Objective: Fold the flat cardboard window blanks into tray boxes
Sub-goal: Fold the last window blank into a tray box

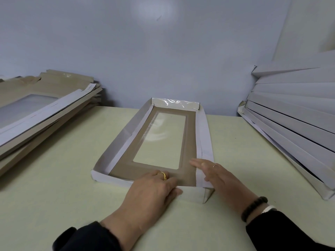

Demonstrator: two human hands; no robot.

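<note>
A cardboard window blank [190, 138], brown inside and white outside, lies on the pale green table with its clear film window facing up and its long sides and far end folded up into low walls. My left hand [154, 187] lies over the near end wall, its fingers curled over the edge onto the brown floor. My right hand [215, 173] rests flat with straight fingers on the near right corner, pressing the right wall and the floor beside it. The near right corner flap sticks out under that hand.
A stack of flat window blanks [41, 109] lies at the left on the table [63, 178]. Several folded white trays [293, 127] lean in a row at the right. A blue-grey wall stands right behind.
</note>
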